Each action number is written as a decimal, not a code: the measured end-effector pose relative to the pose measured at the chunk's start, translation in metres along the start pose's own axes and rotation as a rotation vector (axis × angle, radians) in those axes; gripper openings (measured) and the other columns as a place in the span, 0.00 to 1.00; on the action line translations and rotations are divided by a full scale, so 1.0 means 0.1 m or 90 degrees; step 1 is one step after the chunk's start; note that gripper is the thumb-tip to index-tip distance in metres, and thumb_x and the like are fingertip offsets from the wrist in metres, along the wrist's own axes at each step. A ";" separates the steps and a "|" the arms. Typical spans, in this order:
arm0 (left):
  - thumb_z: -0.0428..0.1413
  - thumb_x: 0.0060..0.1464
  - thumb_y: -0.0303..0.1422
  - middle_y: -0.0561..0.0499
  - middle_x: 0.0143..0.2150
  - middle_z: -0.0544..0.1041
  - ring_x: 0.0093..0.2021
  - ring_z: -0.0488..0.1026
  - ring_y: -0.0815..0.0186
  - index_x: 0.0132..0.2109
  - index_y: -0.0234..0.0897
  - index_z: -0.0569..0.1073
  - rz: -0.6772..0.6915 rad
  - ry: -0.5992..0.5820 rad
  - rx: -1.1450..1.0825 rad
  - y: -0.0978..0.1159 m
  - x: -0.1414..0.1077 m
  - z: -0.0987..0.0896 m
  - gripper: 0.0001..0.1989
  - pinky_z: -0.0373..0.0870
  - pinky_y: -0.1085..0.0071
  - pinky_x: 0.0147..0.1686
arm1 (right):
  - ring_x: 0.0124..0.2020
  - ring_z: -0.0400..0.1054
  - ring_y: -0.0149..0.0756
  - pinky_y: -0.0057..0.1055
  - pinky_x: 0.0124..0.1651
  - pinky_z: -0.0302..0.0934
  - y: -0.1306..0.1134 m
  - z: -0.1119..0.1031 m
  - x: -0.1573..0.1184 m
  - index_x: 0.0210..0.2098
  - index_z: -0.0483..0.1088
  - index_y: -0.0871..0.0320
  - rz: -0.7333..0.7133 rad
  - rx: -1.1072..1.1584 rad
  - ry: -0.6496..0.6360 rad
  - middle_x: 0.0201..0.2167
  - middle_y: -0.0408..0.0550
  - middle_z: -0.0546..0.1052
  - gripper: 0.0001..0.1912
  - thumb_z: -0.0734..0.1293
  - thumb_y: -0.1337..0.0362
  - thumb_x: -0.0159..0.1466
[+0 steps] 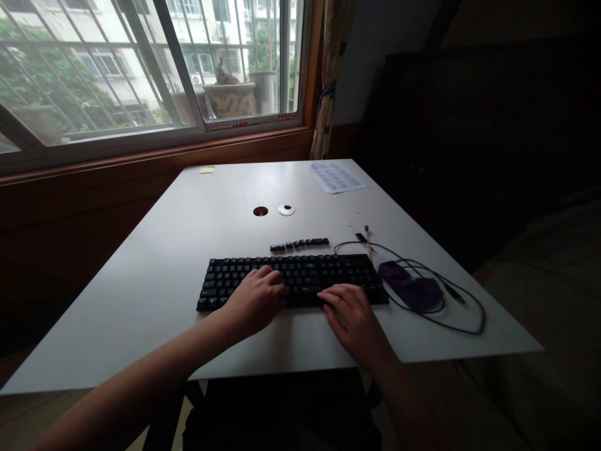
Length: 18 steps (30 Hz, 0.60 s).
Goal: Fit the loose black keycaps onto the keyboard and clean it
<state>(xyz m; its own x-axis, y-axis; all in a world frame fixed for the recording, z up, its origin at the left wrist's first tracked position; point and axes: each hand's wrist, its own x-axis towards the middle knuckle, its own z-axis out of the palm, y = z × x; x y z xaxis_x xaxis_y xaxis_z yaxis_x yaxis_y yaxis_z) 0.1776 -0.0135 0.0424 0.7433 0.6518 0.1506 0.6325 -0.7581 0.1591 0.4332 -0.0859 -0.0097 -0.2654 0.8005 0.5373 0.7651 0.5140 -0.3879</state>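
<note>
A black keyboard lies along the near side of the white table. Over its lower middle, my left hand is closed, with bent fingers meeting near the front keys. Whatever is between those fingertips is hidden. My right hand rests at the lower right part of the keyboard, its fingers stretched across the front edge and the thumb a little apart. Just behind the keyboard sits a row of several loose black keycaps.
Right of the keyboard, a looped black cable surrounds a purple cloth. Small thin tools lie behind it. Farther back are printed sheets, a round cable hole, its silver cover and a yellow note. A window stands beyond the table.
</note>
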 end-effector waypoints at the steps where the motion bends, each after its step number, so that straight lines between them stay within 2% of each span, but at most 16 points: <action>1: 0.63 0.59 0.31 0.45 0.43 0.76 0.47 0.69 0.53 0.40 0.39 0.79 -0.004 0.001 -0.006 0.00 0.00 0.00 0.02 0.71 0.56 0.47 | 0.54 0.66 0.45 0.49 0.59 0.64 0.00 0.00 0.00 0.55 0.72 0.53 0.000 -0.001 -0.001 0.49 0.50 0.75 0.15 0.64 0.69 0.70; 11: 0.64 0.59 0.27 0.47 0.41 0.76 0.46 0.68 0.57 0.40 0.37 0.80 -0.034 0.107 -0.155 -0.06 -0.10 0.13 0.03 0.70 0.61 0.48 | 0.54 0.65 0.45 0.48 0.58 0.64 0.00 -0.01 0.01 0.53 0.73 0.53 0.015 0.020 0.007 0.48 0.50 0.76 0.13 0.64 0.69 0.71; 14: 0.64 0.58 0.27 0.46 0.40 0.76 0.46 0.68 0.56 0.40 0.36 0.80 -0.033 0.107 -0.128 -0.03 -0.10 0.12 0.02 0.70 0.61 0.48 | 0.54 0.65 0.45 0.48 0.58 0.64 0.00 -0.01 0.01 0.52 0.73 0.53 0.020 0.023 0.008 0.48 0.50 0.76 0.12 0.64 0.69 0.70; 18: 0.62 0.60 0.27 0.45 0.40 0.76 0.46 0.68 0.55 0.39 0.36 0.80 -0.020 0.066 -0.075 0.06 -0.07 0.06 0.01 0.70 0.59 0.49 | 0.54 0.65 0.45 0.47 0.59 0.63 0.00 -0.01 0.01 0.51 0.74 0.53 0.020 0.019 0.006 0.48 0.50 0.76 0.12 0.65 0.69 0.70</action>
<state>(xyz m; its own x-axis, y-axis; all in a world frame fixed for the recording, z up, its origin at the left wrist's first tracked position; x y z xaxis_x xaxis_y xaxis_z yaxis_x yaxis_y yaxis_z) 0.1775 -0.0221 0.0366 0.6931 0.6787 0.2429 0.6206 -0.7332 0.2780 0.4330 -0.0854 -0.0081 -0.2365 0.8134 0.5315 0.7548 0.4983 -0.4267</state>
